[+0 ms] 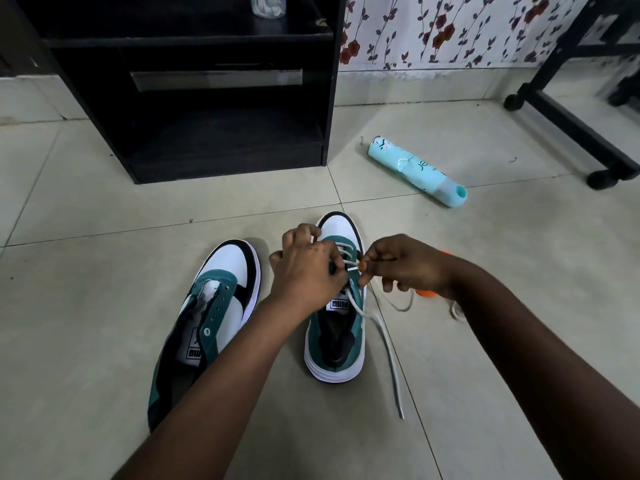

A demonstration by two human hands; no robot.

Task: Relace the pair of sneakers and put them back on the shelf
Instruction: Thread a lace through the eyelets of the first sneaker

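Before me, a pale blue cylindrical spray can (417, 170) lies on its side on my beige tiled floor (104, 216). A clear plastic bottle (268, 5) stands high up; a black wheeled frame (568, 112) fronts floral wallpaper (450, 29).

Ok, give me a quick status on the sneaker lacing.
Left hand steadies right sneaker; right hand pinches white lace. Left sneaker unlaced. Shelf ahead, nothing blocking.

Glossy floor tiles (104, 209); matt, seemingly suede sneaker (334, 306); dark wood shelf (214, 140).
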